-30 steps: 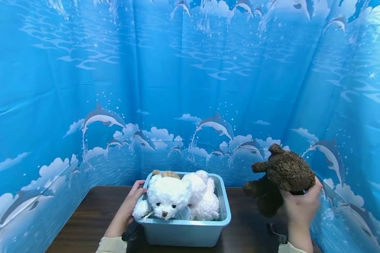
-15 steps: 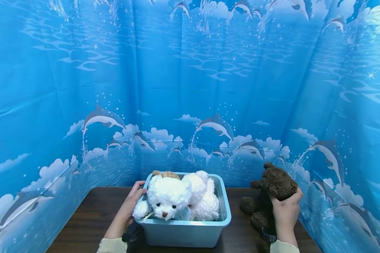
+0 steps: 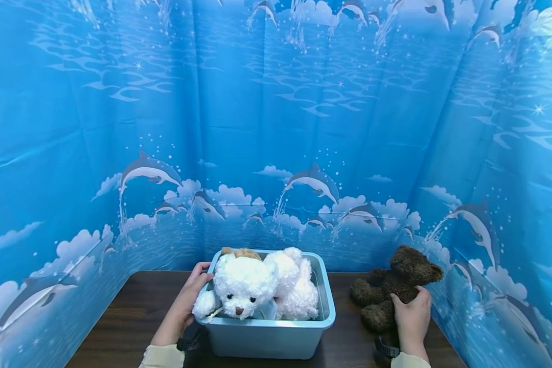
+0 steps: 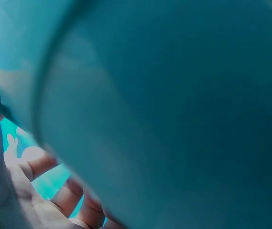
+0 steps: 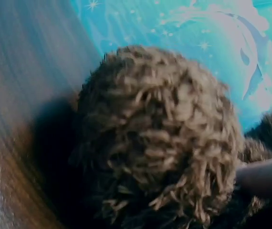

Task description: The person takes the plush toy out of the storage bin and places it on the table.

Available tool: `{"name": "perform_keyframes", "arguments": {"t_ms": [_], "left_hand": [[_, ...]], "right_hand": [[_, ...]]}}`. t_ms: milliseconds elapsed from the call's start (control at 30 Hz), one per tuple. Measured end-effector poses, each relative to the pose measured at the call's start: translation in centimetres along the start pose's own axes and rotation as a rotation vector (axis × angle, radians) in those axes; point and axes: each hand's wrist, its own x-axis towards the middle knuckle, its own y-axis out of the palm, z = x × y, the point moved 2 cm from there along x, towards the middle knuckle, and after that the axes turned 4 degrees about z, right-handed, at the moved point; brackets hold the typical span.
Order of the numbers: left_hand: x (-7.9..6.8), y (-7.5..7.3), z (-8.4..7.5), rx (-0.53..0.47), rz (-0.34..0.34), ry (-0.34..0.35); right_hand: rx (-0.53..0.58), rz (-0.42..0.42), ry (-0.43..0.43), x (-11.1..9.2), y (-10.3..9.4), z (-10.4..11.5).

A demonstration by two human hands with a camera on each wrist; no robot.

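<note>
A brown teddy bear [image 3: 411,263] sits on the table to the right of the bin, its legs pointing left. My right hand [image 3: 413,314] holds its body, thumb on the near side. Brown curly fur of the bear [image 5: 160,133] fills the right wrist view. At the left end of the light blue plastic bin [image 3: 267,340], my left hand [image 3: 195,286] grips the rim. Pale blue bin wall [image 4: 174,119] covers most of the left wrist view, with my left hand's fingers [image 4: 69,198] curled along its outside. A white teddy bear [image 3: 246,283] lies in the bin, facing me.
Also in the bin are another white plush toy [image 3: 299,291] at the right and a tan plush toy [image 3: 246,253], mostly hidden at the back. Beneath everything is a dark wood table [image 3: 133,312]. A blue dolphin-print curtain [image 3: 276,128] hangs around its back and sides.
My right hand has brought the brown teddy bear down and slightly left, onto the table, and its grip has moved from the head area to the body. The left hand and bin stay put.
</note>
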Motion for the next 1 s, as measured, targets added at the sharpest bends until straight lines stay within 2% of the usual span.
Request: {"name": "perform_keyframes", "arguments": {"t_ms": [167, 333, 467, 600, 767, 1000], "left_hand": [[0.0, -0.1, -0.1, 0.008, 0.002, -0.035], [0.0, -0.1, -0.2, 0.001, 0.001, -0.050], [0.1, 0.0, -0.1, 0.008, 0.005, -0.030], [0.3, 0.1, -0.2, -0.004, 0.012, -0.017], [0.3, 0.1, -0.1, -0.012, 0.004, -0.009], [0.4, 0.2, -0.1, -0.022, -0.008, -0.006]], "right_hand": [[0.048, 0.036, 0.114, 0.1, -0.6, -0.9], [0.054, 0.066, 0.122, 0.2, -0.5, -1.7], [0.044, 0.068, 0.143, 0.3, -0.4, -1.8], [0.061, 0.015, 0.144, 0.1, -0.5, -1.4], [0.096, -0.084, 0.072, -0.2, -0.7, -0.8], [0.096, -0.148, 0.030, -0.6, -0.9, -0.5]]}}
